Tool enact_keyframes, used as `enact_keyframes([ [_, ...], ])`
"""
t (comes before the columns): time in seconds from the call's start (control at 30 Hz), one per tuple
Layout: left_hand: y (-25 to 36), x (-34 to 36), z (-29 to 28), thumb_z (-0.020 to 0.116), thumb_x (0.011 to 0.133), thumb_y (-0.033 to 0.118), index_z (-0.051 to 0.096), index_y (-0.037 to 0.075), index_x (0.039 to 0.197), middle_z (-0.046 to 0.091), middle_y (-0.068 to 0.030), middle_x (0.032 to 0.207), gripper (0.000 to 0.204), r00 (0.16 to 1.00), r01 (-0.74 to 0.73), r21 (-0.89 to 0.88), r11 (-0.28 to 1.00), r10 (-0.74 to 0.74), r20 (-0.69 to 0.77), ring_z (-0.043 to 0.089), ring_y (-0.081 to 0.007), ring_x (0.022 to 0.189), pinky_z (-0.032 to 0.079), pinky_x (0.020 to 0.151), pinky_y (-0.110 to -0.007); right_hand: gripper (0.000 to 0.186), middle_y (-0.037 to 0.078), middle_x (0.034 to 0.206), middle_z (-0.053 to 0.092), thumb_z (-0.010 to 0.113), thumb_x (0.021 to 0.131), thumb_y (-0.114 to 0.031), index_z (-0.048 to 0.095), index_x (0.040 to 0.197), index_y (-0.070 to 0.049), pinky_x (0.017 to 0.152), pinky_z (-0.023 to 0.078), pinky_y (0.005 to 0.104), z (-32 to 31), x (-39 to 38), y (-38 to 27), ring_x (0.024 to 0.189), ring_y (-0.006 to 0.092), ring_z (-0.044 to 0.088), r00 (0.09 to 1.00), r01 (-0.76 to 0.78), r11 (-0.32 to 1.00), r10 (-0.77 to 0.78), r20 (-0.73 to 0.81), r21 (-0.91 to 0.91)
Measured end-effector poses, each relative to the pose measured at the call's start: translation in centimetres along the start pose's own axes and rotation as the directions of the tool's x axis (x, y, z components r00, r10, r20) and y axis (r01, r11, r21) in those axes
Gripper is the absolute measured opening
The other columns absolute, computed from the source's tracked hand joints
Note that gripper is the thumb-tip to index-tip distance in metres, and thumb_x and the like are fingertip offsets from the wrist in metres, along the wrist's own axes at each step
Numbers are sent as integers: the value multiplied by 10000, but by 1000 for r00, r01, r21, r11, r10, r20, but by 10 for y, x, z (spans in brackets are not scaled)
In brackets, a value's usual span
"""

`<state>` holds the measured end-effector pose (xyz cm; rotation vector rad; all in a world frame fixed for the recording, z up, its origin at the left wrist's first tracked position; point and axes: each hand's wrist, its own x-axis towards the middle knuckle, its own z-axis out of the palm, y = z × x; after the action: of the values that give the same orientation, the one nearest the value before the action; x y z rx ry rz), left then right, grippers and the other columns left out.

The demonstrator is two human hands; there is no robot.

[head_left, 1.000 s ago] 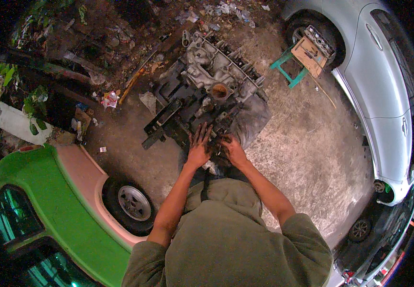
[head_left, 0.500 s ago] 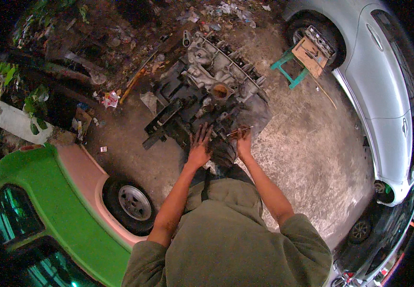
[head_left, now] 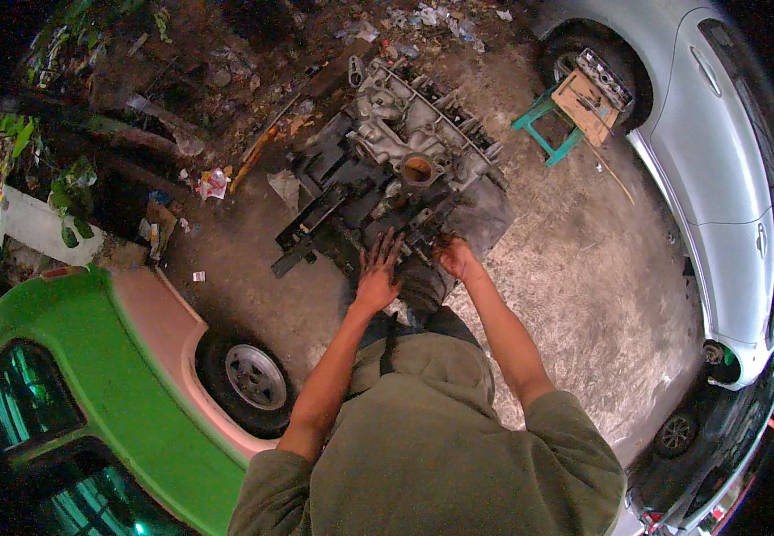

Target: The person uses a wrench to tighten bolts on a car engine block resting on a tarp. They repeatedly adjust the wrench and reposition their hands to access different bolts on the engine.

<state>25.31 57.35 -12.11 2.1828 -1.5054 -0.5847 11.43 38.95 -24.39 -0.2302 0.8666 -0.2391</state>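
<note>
A greasy grey metal engine block (head_left: 405, 183) lay on the concrete floor (head_left: 575, 268). The left hand (head_left: 378, 272) rested flat on its near edge, fingers spread; the right hand (head_left: 455, 256) curled against it, grip unclear.

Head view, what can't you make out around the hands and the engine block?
- Right hand: fingertips lost in dark engine parts; whether it grips anything cannot be told.
- Left hand: spread flat on the engine block; what lies under the palm is hidden.
- Block's near edge: covered by both hands and the person's knee.
- Parts on the green stool: too small to identify.
- Green car: cut off by the picture's rim.
</note>
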Motion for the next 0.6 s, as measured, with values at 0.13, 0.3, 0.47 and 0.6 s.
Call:
enact_keyframes([
  [0.13, -1, 0, 2, 711, 706, 152, 167, 227, 1515, 124, -35, 1581, 978, 1000, -2, 9, 1000, 2, 0, 142, -288, 1446, 126, 1135, -573, 206, 141, 885, 609, 426, 956, -118, 527, 1085, 7, 598, 526, 323, 1, 2, 5, 727, 245, 590, 991, 92, 996, -92, -98, -7],
  [0.3, -3, 1, 3, 721, 700, 162, 167, 225, 1514, 133, -43, 1579, 987, 1000, 3, 16, 1000, -3, 12, 144, -291, 1445, 126, 1137, -569, 192, 148, 895, 615, 429, 956, -117, 524, 1073, 1, 584, 524, 315, 21, -16, 1, 726, 236, 589, 992, 78, 995, -84, -94, -65],
  [0.47, -1, 0, 2, 715, 700, 154, 177, 221, 1510, 139, -46, 1577, 975, 998, -35, 3, 999, 35, -45, 160, -298, 1440, 121, 1136, -574, 209, 151, 913, 617, 420, 958, -133, 509, 1093, 0, 564, 519, 311, 33, -23, -2, 709, 234, 579, 985, 37, 999, -37, -166, 0],
  [0.6, -1, 1, 2, 707, 711, 150, 171, 224, 1512, 142, -45, 1576, 967, 1000, -17, -10, 1000, 17, -15, 165, -300, 1439, 124, 1130, -589, 210, 146, 941, 616, 432, 967, -156, 508, 1107, -19, 581, 521, 311, 33, -21, 4, 727, 228, 588, 981, 103, 993, -92, -172, 55],
])
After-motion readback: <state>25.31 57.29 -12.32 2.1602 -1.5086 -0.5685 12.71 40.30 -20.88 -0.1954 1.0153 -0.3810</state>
